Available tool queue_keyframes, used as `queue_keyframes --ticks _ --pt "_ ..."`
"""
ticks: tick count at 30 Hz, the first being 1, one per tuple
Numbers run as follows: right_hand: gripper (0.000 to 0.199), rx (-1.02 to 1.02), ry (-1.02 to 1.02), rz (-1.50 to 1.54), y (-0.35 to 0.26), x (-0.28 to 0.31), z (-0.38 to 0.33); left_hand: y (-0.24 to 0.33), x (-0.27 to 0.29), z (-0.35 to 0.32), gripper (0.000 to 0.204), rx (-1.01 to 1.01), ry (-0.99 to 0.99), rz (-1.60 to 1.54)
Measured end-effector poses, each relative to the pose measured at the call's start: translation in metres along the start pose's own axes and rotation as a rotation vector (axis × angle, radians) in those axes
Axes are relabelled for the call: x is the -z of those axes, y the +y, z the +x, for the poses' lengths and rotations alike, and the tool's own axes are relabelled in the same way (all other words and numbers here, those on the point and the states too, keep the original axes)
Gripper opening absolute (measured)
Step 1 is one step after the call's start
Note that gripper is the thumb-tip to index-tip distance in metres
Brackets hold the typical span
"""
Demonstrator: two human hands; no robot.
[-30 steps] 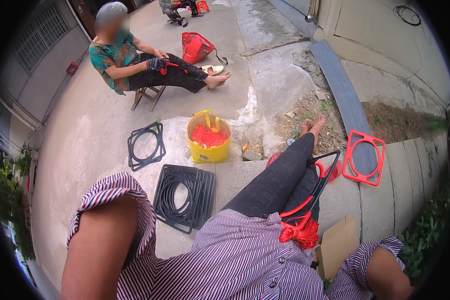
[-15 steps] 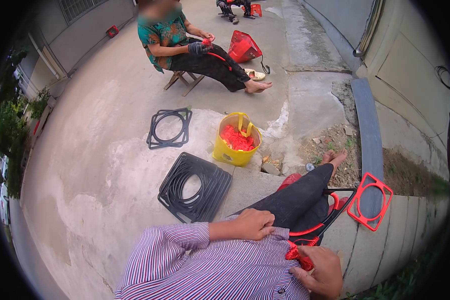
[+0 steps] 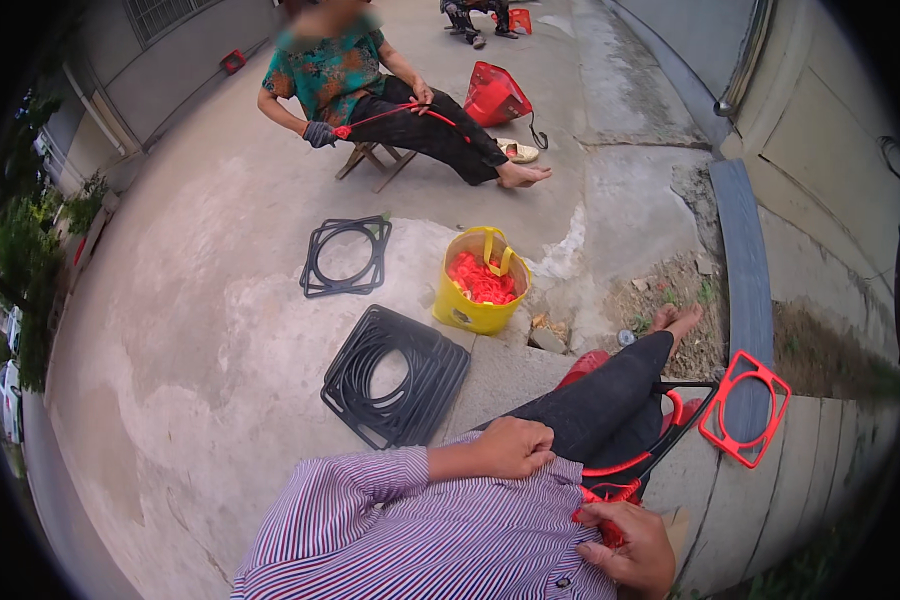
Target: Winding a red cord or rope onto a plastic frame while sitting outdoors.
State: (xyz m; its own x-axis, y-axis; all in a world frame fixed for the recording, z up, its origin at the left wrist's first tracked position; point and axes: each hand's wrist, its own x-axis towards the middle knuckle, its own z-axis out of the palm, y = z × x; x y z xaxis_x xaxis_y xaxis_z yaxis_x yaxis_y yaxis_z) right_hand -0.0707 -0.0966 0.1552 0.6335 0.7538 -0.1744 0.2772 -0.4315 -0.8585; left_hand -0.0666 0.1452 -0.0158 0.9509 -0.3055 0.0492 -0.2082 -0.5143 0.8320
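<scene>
A: Outdoors, a concrete yard [image 3: 170, 330] cracked and patched, a grey wall along the top left, a kerb and a strip of bare soil on the right

B: And near the middle?

A: A yellow bucket [image 3: 480, 282] full of small red pieces, standing upright beside a stack of black square frames [image 3: 397, 377] with round openings; a thinner pile of the same black frames [image 3: 347, 257] lying apart, farther up

B: The hands?

A: Left hand [image 3: 513, 447] resting on the dark trouser leg at the thigh, fingers curled loosely, nothing seen inside them. Right hand [image 3: 625, 542] low at the lap, fingers closed around a bunch of red plastic parts [image 3: 607, 495], pinched against the striped shirt

B: Anything joined to that bunch?

A: A red curved strip [image 3: 642, 455] and a black rod running up and right from it across the leg, toward a red square frame [image 3: 745, 408] lying on the grey planks just beside the outstretched leg; cannot tell whether rod and frame are touching

B: Someone else about?

A: Seated on a low wooden stool [image 3: 370, 160] at the top, in a green patterned top, gloved hand holding a long red strip [image 3: 390, 115] across the knees; a red bag [image 3: 495, 95] on the ground just beside that person's legs, a pale sandal next to it
</scene>
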Motion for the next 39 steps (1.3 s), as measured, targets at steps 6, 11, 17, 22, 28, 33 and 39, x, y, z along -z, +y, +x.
queue_keyframes --ticks 6,11,17,22,28,33,39 --pt "0.047 -0.037 0.126 0.240 0.025 -0.004 -0.021 0.010 0.005 -0.002 0.021 0.049 -0.007 0.004" --pt "0.054 -0.108 0.362 0.437 0.058 -0.003 -0.051 0.008 0.003 0.004 0.019 0.035 -0.039 0.031" --pt "0.037 -0.071 0.802 0.629 0.092 -0.003 -0.075 0.012 0.012 0.006 0.020 0.059 -0.037 -0.011" --pt "0.021 -0.212 1.019 0.711 0.117 -0.010 -0.083 0.018 0.026 0.024 0.015 0.123 -0.140 -0.130" --pt "0.025 -0.029 0.774 0.111 0.095 -0.038 -0.061 0.038 0.015 0.055 0.014 0.075 -0.187 -0.133" --pt "0.033 -0.169 0.547 -0.319 0.078 -0.057 -0.038 0.050 0.003 0.073 0.015 -0.003 -0.268 -0.133" --pt "0.030 -0.147 0.632 -0.114 0.077 -0.034 -0.057 0.055 -0.013 0.082 0.011 -0.094 -0.323 -0.127"
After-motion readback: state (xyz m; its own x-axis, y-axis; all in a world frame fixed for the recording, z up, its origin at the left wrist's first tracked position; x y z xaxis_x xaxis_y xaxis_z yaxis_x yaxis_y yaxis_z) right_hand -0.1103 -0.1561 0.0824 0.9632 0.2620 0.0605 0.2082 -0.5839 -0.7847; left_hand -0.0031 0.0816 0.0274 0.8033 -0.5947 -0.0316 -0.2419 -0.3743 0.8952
